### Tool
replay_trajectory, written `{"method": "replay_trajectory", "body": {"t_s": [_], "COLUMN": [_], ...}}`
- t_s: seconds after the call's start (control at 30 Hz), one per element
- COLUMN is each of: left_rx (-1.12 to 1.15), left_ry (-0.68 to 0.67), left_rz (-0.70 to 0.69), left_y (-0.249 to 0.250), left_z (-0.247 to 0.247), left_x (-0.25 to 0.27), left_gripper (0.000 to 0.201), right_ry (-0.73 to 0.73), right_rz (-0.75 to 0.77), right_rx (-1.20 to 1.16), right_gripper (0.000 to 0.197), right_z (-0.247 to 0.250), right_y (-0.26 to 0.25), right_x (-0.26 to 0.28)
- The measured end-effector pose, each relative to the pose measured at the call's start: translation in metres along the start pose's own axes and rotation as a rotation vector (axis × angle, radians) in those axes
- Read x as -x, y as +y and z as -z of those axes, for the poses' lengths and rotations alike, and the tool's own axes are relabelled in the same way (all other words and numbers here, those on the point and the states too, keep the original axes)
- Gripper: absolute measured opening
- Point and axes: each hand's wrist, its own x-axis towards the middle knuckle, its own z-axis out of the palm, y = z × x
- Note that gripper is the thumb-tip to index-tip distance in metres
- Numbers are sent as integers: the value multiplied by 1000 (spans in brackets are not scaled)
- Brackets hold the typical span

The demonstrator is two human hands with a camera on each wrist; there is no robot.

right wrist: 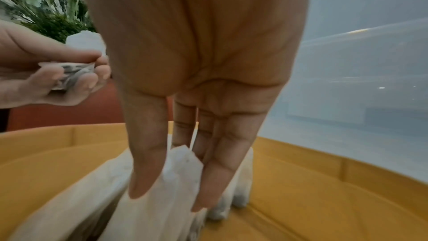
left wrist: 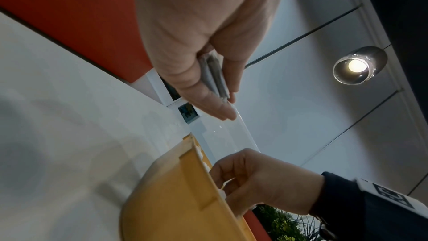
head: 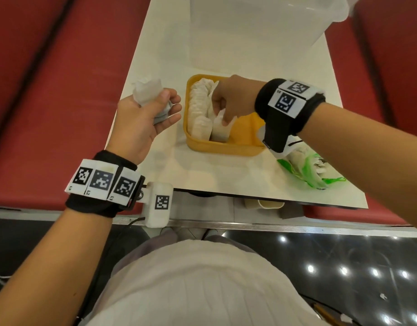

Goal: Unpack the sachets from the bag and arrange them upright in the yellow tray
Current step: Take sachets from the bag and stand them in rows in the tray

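Nearest: person's pale shirt front, at the near edge of the white worktop.
Left hand: raised off the worktop beside the tray's left wall, palm turned up; its grip is curled round a small bundle of white paper sachets, their tops poking out above the fist.
Right hand: reaches down into the yellow rectangular plastic tray, wrist high, fingers pointing downward; thumb and fingers pinch one white sachet among the standing ones.
Tray contents: row of upright sachets packed along the left side; right half shows bare yellow floor.
Bag: crumpled green-and-clear plastic bag lies near the tray's right corner, partly under the right wrist, with some white things inside.
Step in hand: seating one sachet upright against the row, by my reckoning; the task looks roughly midway.
Next move: probably release without tipping the neighbours, then take another sachet from the left hand's bundle.
Behind: large translucent plastic bin at the far end.
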Motion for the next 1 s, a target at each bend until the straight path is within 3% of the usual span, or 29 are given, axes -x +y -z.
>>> {"method": "replay_trajectory", "body": {"t_s": [0.17,0.37,0.5,0.67,0.9,1.0], "left_rx": [-11,-26,-34,-28,-36,-48], "left_ry": [23,33,22,19,16,2], "left_rz": [40,89,106,116,130,141], "left_y": [-4,-7,-8,-9,-10,-10], "left_z": [5,4,3,1,0,-2], "left_x": [-2,-8,-9,-8,-7,-5], "left_gripper": [13,13,13,13,13,14], "right_ry": [-15,-4,-31,-121,-218,-195], "right_rz": [-78,-32,-12,17,-3,-14], "right_rx": [-54,46,-8,44,100,89], "right_gripper": [42,28,25,51,47,45], "right_z": [-4,-6,-4,-16,-19,-19], "right_y": [11,8,0,-7,-5,-2], "right_x": [1,-4,-3,1,-6,-5]}}
